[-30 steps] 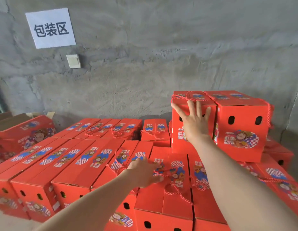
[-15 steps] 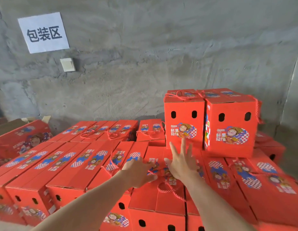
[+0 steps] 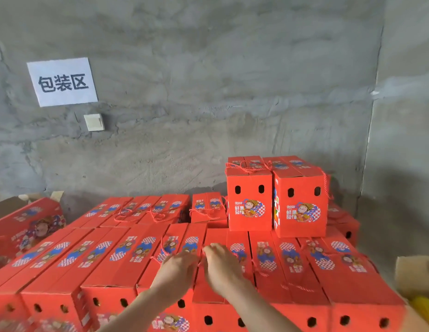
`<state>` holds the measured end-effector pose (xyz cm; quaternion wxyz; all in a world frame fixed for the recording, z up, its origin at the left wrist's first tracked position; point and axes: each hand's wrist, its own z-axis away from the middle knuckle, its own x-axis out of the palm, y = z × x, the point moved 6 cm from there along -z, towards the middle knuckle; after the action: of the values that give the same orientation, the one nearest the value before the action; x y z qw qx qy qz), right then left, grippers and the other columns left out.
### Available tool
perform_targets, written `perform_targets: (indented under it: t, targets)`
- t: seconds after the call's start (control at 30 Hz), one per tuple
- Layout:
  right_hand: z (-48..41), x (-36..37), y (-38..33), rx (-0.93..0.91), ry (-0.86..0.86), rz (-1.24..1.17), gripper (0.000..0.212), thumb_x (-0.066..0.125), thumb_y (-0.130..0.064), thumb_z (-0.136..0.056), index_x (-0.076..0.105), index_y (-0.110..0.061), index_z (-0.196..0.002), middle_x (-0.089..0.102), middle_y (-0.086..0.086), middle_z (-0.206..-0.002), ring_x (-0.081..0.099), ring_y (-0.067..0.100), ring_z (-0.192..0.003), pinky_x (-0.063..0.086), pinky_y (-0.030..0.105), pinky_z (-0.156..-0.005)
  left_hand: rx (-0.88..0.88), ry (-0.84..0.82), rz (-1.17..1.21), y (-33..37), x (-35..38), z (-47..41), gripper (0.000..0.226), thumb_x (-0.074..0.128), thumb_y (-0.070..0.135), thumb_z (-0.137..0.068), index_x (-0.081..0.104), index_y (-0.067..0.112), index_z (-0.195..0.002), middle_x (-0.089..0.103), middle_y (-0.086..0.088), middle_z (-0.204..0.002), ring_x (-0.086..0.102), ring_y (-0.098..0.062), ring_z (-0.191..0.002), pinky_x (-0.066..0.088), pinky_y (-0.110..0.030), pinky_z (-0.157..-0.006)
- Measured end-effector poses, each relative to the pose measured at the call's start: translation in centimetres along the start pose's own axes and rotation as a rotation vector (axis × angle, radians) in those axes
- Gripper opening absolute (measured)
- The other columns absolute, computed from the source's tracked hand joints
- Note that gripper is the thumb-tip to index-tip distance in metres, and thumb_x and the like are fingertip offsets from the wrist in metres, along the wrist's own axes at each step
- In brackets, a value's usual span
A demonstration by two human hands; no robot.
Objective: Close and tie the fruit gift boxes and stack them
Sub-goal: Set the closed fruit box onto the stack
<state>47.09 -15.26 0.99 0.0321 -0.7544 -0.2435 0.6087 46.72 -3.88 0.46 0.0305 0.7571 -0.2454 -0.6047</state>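
Many red fruit gift boxes lie closed in rows, filling the floor below me. Two more boxes stand upright on the back right of the rows, the left one touching the right one, both with red rope over their lids. My left hand and my right hand are side by side on top of a front-row box. A red rope handle runs between them. My left hand's fingers curl at the rope. My right hand's fingertips are at the rope too, but blur hides its grip.
A bare concrete wall stands behind the boxes with a white paper sign and a switch plate. A tilted red box leans at the far left. A brown carton with something yellow sits at the right edge.
My right hand left the upright stacked box and came down beside my left hand on the front-row box. My view moved back and left.
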Motion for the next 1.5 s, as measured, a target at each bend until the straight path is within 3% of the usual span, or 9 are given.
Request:
perform_targets:
  t: [0.17, 0.33, 0.43, 0.53, 0.67, 0.77, 0.9, 1.2, 1.5]
  targets:
    - [6.8, 0.3, -10.3, -0.150, -0.013, -0.176, 0.033, 0.050, -0.004, -0.085, 0.056, -0.004, -0.118, 0.054, 0.014, -0.118, 0.048, 0.030, -0.114, 0.037, 0.037, -0.091, 0.015, 0.215, 0.106, -1.4, -5.8, 10.7, 0.014, 0.055, 0.010, -0.091, 0.064, 0.012, -0.082, 0.050, 0.015, -0.070, 0.061, -0.022, -0.075, 0.042, -0.032, -0.065]
    - [12.4, 5.5, -16.8, -0.235, -0.081, -0.190, 0.028, 0.041, -0.021, -0.097, 0.061, -0.016, -0.116, 0.063, 0.003, -0.115, 0.055, 0.023, -0.108, 0.040, 0.029, -0.086, -0.035, 0.081, 0.189, -8.0, -7.7, 25.9, 0.016, 0.060, 0.029, -0.089, 0.070, 0.024, -0.100, 0.060, 0.026, -0.100, 0.059, 0.007, -0.092, 0.046, -0.015, -0.084]
    - [14.2, 10.7, -19.8, -0.161, -0.377, -0.053, 0.031, 0.044, -0.028, -0.097, 0.059, -0.018, -0.121, 0.062, 0.002, -0.124, 0.056, 0.021, -0.113, 0.043, 0.028, -0.093, -0.106, -0.072, -0.162, -16.1, -9.0, 36.4, 0.045, 0.074, 0.051, -0.071, 0.067, 0.036, -0.113, 0.058, 0.025, -0.117, 0.058, 0.006, -0.108, 0.046, -0.017, -0.094]
    - [15.5, 15.4, -25.3, -0.180, -0.680, 0.103, 0.044, 0.050, -0.036, -0.094, 0.048, -0.023, -0.137, 0.048, 0.002, -0.141, 0.048, 0.022, -0.127, 0.039, 0.031, -0.102, -0.559, 0.104, -0.263, -27.7, -16.6, 45.1, 0.070, 0.064, 0.045, -0.083, 0.036, 0.028, -0.145, 0.028, 0.006, -0.153, 0.024, -0.010, -0.142, 0.013, -0.033, -0.116]
    - [15.1, 19.2, -37.7, -0.301, -0.686, 0.152, 0.049, 0.049, -0.036, -0.095, 0.040, -0.026, -0.143, 0.044, 0.001, -0.146, 0.045, 0.021, -0.130, 0.037, 0.031, -0.103, -0.945, 0.421, -0.470, -41.2, -31.6, 54.3, 0.082, 0.068, 0.036, -0.083, 0.023, 0.018, -0.150, 0.010, -0.008, -0.159, -0.001, -0.027, -0.146, -0.001, -0.050, -0.115]
    - [14.1, 21.0, -49.1, -0.415, -0.626, 0.088, 0.049, 0.049, -0.033, -0.096, 0.040, -0.025, -0.143, 0.045, 0.004, -0.145, 0.045, 0.022, -0.130, 0.037, 0.031, -0.103, -1.083, 0.140, -0.576, -48.7, -38.4, 56.8, 0.077, 0.059, 0.057, -0.083, 0.032, 0.017, -0.144, 0.023, -0.011, -0.152, 0.011, -0.030, -0.143, 0.006, -0.053, -0.115]
    - [13.8, 22.6, -64.1, -0.579, -0.543, -0.047, 0.049, 0.049, -0.029, -0.096, 0.037, -0.026, -0.144, 0.046, 0.007, -0.140, 0.046, 0.026, -0.127, 0.039, 0.034, -0.103, -0.951, -0.208, -0.565, -51.5, -39.0, 57.1, 0.066, 0.063, 0.066, -0.072, 0.056, 0.018, -0.117, 0.042, -0.002, -0.107, 0.047, -0.023, -0.106, 0.049, -0.033, -0.083]
    - [15.8, 26.2, -80.6, -0.861, -0.460, -0.048, 0.066, 0.055, -0.012, -0.093, 0.019, -0.016, -0.148, 0.003, -0.003, -0.159, -0.001, 0.022, -0.146, 0.013, 0.045, -0.117, -0.832, 0.029, -0.399, -52.7, -39.4, 57.5, 0.035, 0.067, 0.051, -0.079, 0.066, 0.026, -0.103, 0.041, -0.002, -0.121, 0.036, -0.023, -0.113, 0.042, -0.034, -0.093]
    - [16.3, 26.0, -84.3, -1.060, -0.436, 0.254, 0.065, 0.065, -0.013, -0.079, 0.039, -0.024, -0.138, 0.040, 0.007, -0.128, 0.029, 0.028, -0.128, 0.004, 0.050, -0.117, -0.635, 0.251, -0.285, -52.4, -42.6, 63.1, 0.032, 0.064, 0.022, -0.088, 0.062, 0.022, -0.120, 0.048, 0.005, -0.138, 0.042, -0.013, -0.128, 0.032, -0.022, -0.105]
